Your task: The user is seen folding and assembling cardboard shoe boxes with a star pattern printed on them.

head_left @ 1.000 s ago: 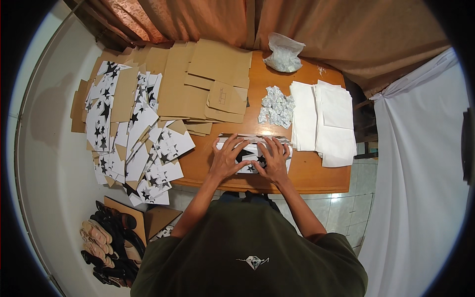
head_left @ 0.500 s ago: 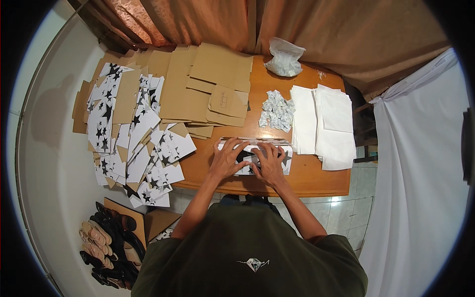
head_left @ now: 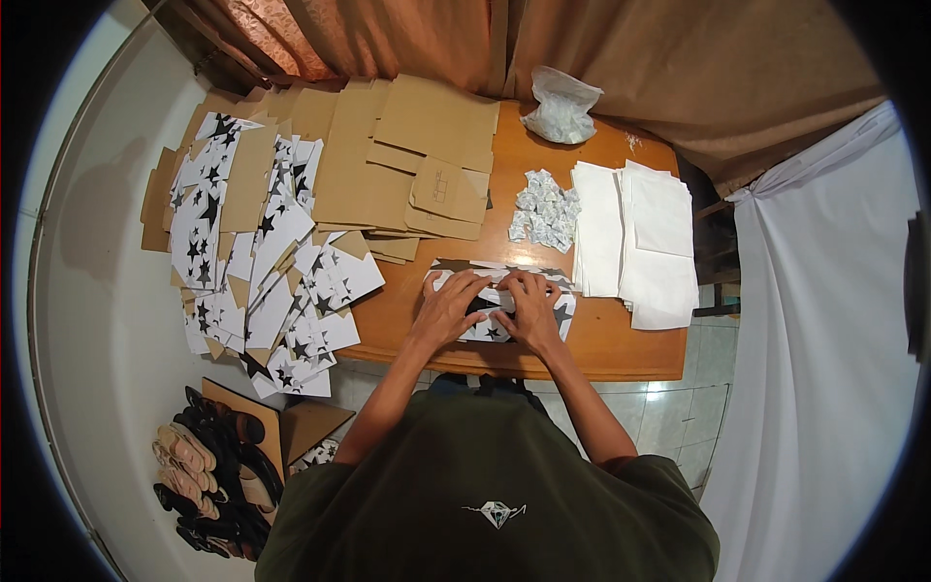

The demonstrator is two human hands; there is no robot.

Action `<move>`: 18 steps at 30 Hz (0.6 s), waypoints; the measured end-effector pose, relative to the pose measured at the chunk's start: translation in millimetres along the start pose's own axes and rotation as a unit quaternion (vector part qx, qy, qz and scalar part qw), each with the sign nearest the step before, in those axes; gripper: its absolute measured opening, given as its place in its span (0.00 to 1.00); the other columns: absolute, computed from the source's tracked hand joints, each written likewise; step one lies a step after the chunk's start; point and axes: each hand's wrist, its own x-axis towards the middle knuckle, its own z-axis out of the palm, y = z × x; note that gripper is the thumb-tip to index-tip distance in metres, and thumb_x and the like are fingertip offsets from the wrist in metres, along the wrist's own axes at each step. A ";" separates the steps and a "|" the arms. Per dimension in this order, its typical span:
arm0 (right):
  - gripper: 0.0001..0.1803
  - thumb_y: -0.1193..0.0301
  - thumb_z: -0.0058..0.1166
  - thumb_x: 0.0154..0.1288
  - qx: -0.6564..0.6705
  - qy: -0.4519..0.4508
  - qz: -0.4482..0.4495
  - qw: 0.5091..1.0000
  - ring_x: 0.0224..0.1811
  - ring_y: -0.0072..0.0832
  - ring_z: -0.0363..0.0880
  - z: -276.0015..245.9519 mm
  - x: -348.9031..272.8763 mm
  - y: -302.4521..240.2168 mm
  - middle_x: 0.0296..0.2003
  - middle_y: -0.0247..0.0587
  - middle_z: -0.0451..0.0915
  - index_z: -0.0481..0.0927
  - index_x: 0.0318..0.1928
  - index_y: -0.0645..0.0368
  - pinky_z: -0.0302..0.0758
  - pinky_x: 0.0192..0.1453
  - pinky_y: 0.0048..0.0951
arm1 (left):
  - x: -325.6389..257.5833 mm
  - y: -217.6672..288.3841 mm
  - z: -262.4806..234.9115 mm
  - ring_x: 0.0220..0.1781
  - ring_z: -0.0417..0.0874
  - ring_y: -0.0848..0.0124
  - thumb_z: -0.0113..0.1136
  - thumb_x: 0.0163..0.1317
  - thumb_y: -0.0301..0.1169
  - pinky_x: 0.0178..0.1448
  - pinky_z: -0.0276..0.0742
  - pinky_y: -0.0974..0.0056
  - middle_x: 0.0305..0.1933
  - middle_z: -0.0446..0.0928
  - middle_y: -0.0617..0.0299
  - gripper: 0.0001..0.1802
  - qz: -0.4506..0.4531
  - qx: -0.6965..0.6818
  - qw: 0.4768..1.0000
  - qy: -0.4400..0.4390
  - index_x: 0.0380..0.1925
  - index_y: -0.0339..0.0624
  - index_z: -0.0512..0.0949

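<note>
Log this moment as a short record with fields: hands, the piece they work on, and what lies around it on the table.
left hand: flat on the star-printed piece, fingers spread
right hand: on the same piece, beside the left hand
star-printed piece: white card with black stars, lying flat near the front edge of the table
left of it: overlapping star-printed cards, hanging past the table's left edge
behind it: plain brown cardboard sheets
right of it: stack of white sheets
between: pile of small white packets
far edge: clear bag of white bits
</note>
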 end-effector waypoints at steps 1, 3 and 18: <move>0.28 0.64 0.76 0.51 -0.009 0.020 -0.022 1.000 0.64 0.38 0.67 0.0 -1.0 2.1 0.56 0.34 0.73 0.77 0.52 0.48 0.53 0.67 0.54 | -1.2 -1.7 0.5 0.73 0.71 0.64 0.75 0.55 0.38 0.74 0.52 0.40 0.63 0.77 0.62 0.35 0.007 -0.006 1.000 0.008 0.64 0.52 0.74; 0.26 0.64 0.75 0.51 -0.017 0.040 -0.042 0.998 0.62 0.38 0.68 -0.4 -2.1 2.5 0.55 0.34 0.74 0.78 0.51 0.49 0.54 0.66 0.54 | -2.0 -2.2 -2.1 0.73 0.70 0.64 0.75 0.55 0.38 0.74 0.52 0.40 0.63 0.77 0.63 0.34 0.018 -0.003 1.000 -0.003 0.63 0.51 0.75; 0.20 0.66 0.69 0.60 0.001 0.139 -0.022 0.990 0.58 0.35 0.73 13.7 -14.5 6.7 0.49 0.35 0.78 0.81 0.52 0.50 0.57 0.66 0.49 | 5.6 7.0 0.0 0.65 0.76 0.65 0.66 0.65 0.34 0.70 0.54 0.44 0.56 0.80 0.65 0.19 0.012 -0.007 0.999 0.037 0.56 0.51 0.79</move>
